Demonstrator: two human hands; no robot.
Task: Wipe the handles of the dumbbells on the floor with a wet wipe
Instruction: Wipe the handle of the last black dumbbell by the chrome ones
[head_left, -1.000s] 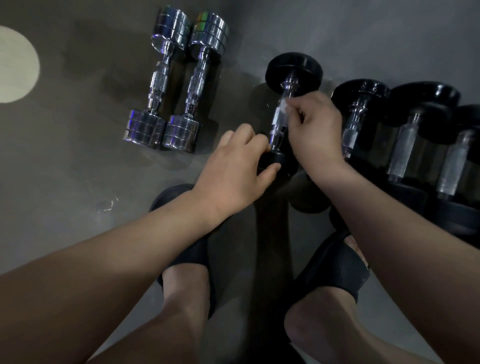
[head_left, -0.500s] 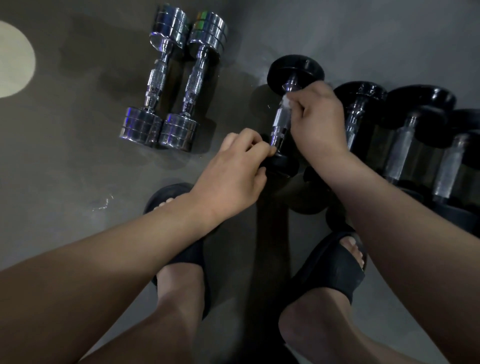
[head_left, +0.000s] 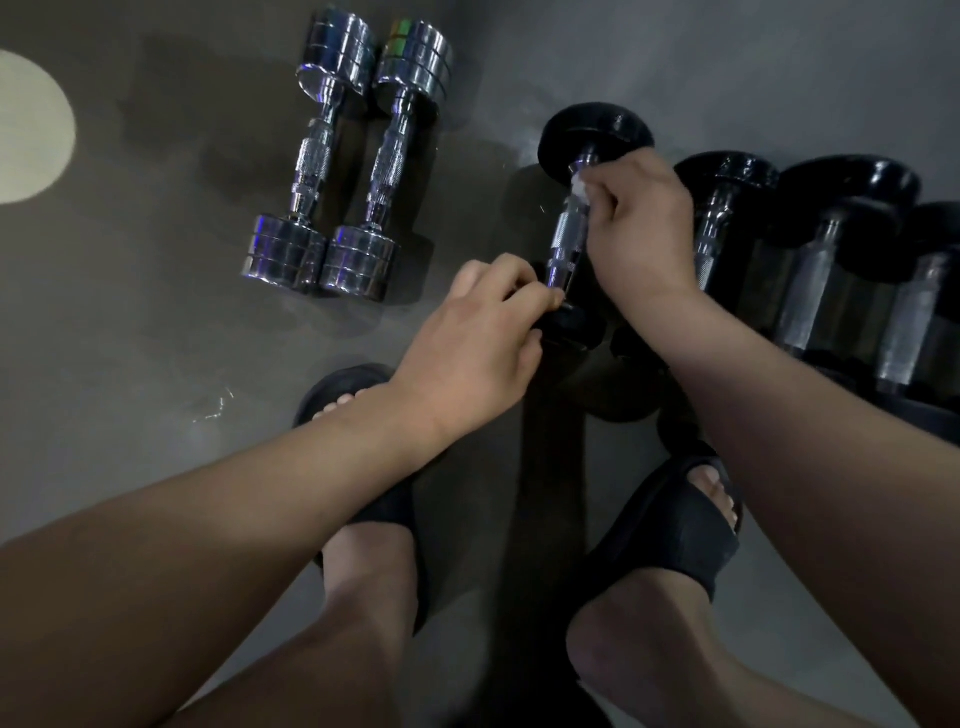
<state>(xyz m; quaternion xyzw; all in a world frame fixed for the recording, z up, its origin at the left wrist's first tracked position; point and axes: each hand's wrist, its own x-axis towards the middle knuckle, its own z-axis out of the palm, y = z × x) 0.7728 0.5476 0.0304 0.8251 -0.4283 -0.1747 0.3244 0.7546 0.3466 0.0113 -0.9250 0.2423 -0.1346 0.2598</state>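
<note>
The wet wipe (head_left: 578, 188) shows only as a small white wad, pressed to the far end of the handle (head_left: 566, 244) of a black dumbbell (head_left: 596, 136) that lies on the floor (head_left: 156, 322). The right hand (head_left: 644, 223) has its fingers curled and clamped on the wipe, wrapping it against the metal just below the far weight, probably so a stroke along the bar cleans its whole length. The left hand (head_left: 478, 343) is closed over the near weight, fingertips curled onto its edge; it seems to be there to stop the round dumbbell rolling or sliding under the rubbing.

Just to the right stands a row of three more black dumbbells (head_left: 831, 260), close together and untouched by either hand, their handles waiting. Well to the left, two chrome dumbbells (head_left: 317, 161) lie side by side, apart from the rest — whether already wiped I cannot tell. Black sandals (head_left: 670, 525) are planted near, toes toward the work.
</note>
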